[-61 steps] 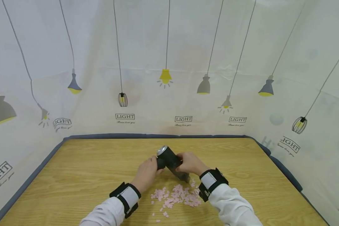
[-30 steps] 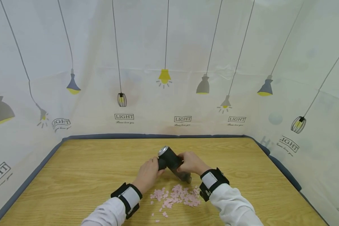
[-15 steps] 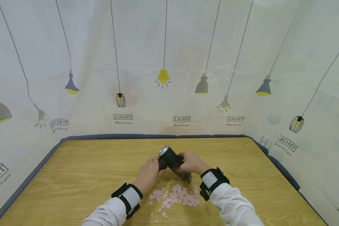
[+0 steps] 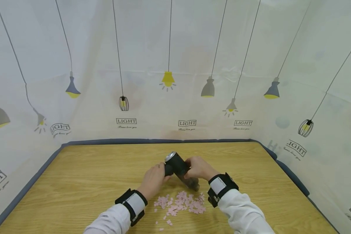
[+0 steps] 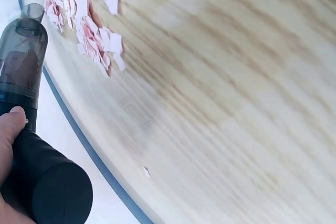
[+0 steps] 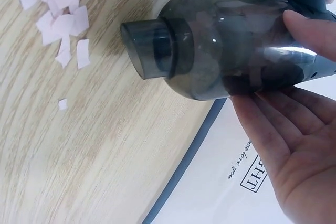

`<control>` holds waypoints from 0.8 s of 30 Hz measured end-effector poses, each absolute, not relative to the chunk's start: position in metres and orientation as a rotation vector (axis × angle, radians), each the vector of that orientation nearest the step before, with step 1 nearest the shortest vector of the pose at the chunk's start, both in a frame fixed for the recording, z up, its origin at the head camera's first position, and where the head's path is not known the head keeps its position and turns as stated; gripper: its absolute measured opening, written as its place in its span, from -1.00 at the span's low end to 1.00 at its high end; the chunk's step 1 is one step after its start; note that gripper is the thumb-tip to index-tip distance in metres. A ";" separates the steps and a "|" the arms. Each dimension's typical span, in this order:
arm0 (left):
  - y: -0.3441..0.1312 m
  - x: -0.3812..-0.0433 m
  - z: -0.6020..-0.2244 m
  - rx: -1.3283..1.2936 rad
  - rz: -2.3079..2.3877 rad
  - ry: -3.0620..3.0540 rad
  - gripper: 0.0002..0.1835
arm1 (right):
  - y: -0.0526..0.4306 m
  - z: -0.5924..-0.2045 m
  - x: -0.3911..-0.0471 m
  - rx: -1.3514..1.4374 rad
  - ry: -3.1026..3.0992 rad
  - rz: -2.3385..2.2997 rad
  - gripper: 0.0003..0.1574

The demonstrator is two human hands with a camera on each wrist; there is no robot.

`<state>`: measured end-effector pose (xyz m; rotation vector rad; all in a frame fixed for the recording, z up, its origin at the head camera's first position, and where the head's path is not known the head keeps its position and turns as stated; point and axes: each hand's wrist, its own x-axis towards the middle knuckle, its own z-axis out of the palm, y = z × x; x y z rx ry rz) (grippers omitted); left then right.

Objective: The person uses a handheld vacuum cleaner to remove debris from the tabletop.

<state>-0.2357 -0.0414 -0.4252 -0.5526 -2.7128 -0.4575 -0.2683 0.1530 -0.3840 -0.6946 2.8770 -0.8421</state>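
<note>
A black handheld vacuum cleaner [image 4: 178,166] with a smoky clear dust cup [image 6: 210,40] slants down over the table, its silver-capped end up and to the left. My left hand [image 4: 152,181] grips its handle, the thumb near a button in the right wrist view. Around the barrel, thumb on one side and fingers on the other, my right hand [image 4: 199,168] holds it. The slanted nozzle [image 6: 149,48] points toward small pink paper scraps [image 4: 179,203] spread in a loose heap. Pinkish shapes show dimly inside the cup. Whether the nozzle touches the table I cannot tell.
The wooden table [image 4: 105,175] has a dark blue border [image 4: 163,141] along its back and sides. Behind it hangs a pale curtain [image 4: 152,48] printed with lamps. Single stray scraps [image 4: 161,229] lie nearer the front edge.
The head view has turned slightly right. The vacuum's nozzle has shifted a little rightward relative to the scraps, and a few scraps beside it no longer show. Both hands keep their hold.
</note>
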 end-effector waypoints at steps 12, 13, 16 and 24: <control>-0.038 -0.234 -0.426 -0.554 -0.481 -2.742 -0.59 | 0.156 -0.383 -0.269 -0.655 2.883 -0.804 -0.43; -0.038 -0.234 -0.426 -0.556 -0.475 -2.742 -0.59 | 0.156 -0.383 -0.269 -0.650 2.879 -0.805 -0.44; -0.038 -0.232 -0.425 -0.567 -0.467 -2.742 -0.60 | 0.155 -0.383 -0.269 -0.624 2.867 -0.792 -0.44; -0.040 -0.232 -0.426 -0.589 -0.495 -2.754 -0.60 | 0.154 -0.384 -0.269 -0.576 2.841 -0.784 -0.52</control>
